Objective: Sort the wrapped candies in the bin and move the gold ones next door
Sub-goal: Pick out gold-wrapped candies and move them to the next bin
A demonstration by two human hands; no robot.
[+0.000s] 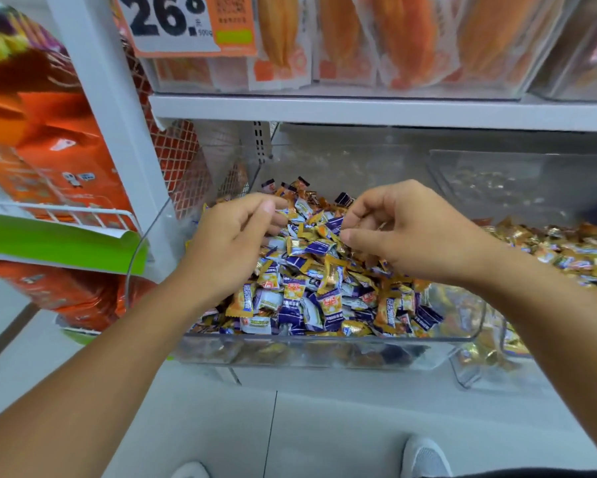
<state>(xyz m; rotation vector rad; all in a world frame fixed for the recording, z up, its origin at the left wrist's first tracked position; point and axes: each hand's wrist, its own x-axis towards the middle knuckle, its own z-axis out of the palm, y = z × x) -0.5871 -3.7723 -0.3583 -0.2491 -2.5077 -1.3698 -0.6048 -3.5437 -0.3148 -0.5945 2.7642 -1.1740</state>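
Observation:
A clear plastic bin [307, 355] on the lower shelf holds a heap of mixed wrapped candies [310, 291] in gold, purple and white. Both of my hands hover over the back of the heap. My left hand [235, 236] has its fingers curled down into the candies; whether it holds one is hidden. My right hand [404, 229] has its fingers curled too, thumb stretched toward them, and a glint of gold wrapper [367, 224] shows inside the curl. The neighbouring clear bin [469, 377] on the right holds gold candies [562, 251].
A white shelf edge [359, 110] runs just above the bins, with packs of orange snacks [404, 39] and a price tag [173, 22] on it. Orange bags [59, 150] hang in a wire rack on the left. My shoes [424, 457] stand on the pale floor.

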